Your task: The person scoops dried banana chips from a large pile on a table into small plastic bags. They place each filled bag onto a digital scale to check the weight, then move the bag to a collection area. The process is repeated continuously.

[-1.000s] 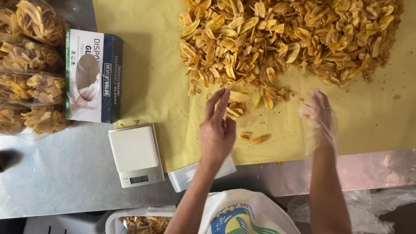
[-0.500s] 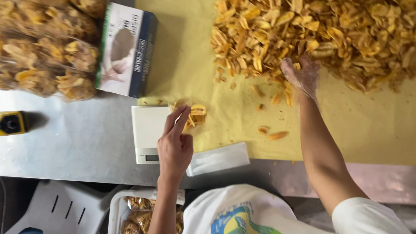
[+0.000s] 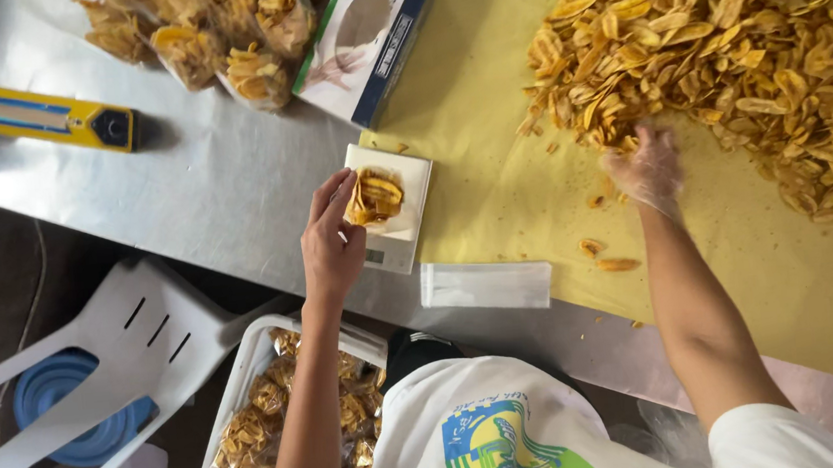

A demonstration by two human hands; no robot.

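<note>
Left hand [image 3: 330,244] is curled around a small clear bag of chips [image 3: 374,197], pinched at its near edge and held on the white scale [image 3: 398,228]; it is best kept upright and centred on the pan, with the display left uncovered. Right hand [image 3: 645,166], gloved and blurred, is spread loosely at the edge of the chip heap [image 3: 752,54] on the yellow sheet [image 3: 491,167]. An empty bag [image 3: 486,285] lies on the tabletop [image 3: 201,183] just beside the scale. Filled bags are packed in a white crate [image 3: 248,379] below, and more are piled by a glove box [image 3: 369,37].
</note>
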